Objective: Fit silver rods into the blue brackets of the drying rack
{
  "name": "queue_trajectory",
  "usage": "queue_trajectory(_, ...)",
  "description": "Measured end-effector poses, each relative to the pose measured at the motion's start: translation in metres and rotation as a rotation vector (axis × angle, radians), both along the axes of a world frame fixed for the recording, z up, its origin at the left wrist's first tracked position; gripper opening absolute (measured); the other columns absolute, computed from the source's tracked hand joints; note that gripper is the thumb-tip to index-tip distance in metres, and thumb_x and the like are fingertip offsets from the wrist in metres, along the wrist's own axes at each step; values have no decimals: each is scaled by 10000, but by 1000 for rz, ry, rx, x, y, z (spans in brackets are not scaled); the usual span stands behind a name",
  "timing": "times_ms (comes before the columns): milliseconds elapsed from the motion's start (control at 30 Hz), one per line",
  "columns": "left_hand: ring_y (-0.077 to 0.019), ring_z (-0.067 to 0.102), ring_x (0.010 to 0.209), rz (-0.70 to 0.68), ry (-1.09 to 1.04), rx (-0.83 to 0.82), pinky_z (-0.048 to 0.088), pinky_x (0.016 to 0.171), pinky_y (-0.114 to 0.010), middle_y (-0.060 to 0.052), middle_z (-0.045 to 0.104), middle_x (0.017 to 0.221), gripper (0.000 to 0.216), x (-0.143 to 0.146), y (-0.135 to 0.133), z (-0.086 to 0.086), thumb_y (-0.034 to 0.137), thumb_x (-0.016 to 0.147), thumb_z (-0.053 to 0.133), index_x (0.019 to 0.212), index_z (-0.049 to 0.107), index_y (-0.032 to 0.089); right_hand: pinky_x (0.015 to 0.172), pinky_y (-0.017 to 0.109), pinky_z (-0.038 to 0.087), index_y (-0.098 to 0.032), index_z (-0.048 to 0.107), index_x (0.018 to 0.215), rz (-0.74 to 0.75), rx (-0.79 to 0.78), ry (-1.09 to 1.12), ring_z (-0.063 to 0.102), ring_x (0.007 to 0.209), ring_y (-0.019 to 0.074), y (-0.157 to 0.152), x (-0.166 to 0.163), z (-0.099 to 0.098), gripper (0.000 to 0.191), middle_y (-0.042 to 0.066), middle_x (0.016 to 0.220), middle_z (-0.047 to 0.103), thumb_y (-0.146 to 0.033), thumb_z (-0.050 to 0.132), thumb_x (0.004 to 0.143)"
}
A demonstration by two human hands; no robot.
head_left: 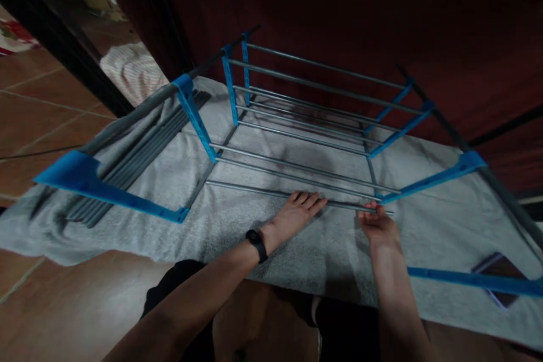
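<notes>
A thin grey metal rod [246,187] lies low across the near side of a rack [292,159] made of grey tubes and blue plastic brackets. My left hand [294,216], with a black band on the wrist, is closed over the middle of this rod from above. Near the rod's right end, my right hand [379,225] pinches it between thumb and fingers. The rod's left end is just right of a blue bracket [127,198], not joined to it. On the right, another blue bracket [458,278] extends past my right forearm.
Several loose grey tubes [139,153] lie bundled on the left of the grey blanket [178,243]. A phone [503,277] rests at the right, partly under the bracket. Dark red fabric [339,5] hangs behind the rack. Brown floor tiles [85,288] show at the left.
</notes>
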State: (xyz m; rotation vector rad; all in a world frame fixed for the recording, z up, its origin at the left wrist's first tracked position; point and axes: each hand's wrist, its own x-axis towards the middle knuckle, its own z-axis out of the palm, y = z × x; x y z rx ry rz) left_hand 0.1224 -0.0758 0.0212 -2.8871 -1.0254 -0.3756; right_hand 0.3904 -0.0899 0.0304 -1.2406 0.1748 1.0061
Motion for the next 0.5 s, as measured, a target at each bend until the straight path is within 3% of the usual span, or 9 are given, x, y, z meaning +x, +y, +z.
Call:
queue_trajectory(267, -209, 540, 1297, -5, -14, -107, 406, 1091, -382, -59, 511, 1544, 643, 0, 6, -3, 86, 959, 438, 1563, 371, 297, 502, 168, 496, -209, 568, 753, -35, 70, 45, 597, 513, 65, -2, -8, 1, 250, -57, 626, 630, -179, 499, 992)
queue_trajectory(500, -218, 560, 1275, 29, -28, -73, 418, 1075, -395, -64, 520, 1532, 650, -1, 11, -1, 46, 949, 406, 1551, 380, 288, 555, 176, 529, -211, 596, 771, -36, 131, 32, 600, 529, 62, -3, -11, 5, 228, -54, 647, 651, -235, 538, 990)
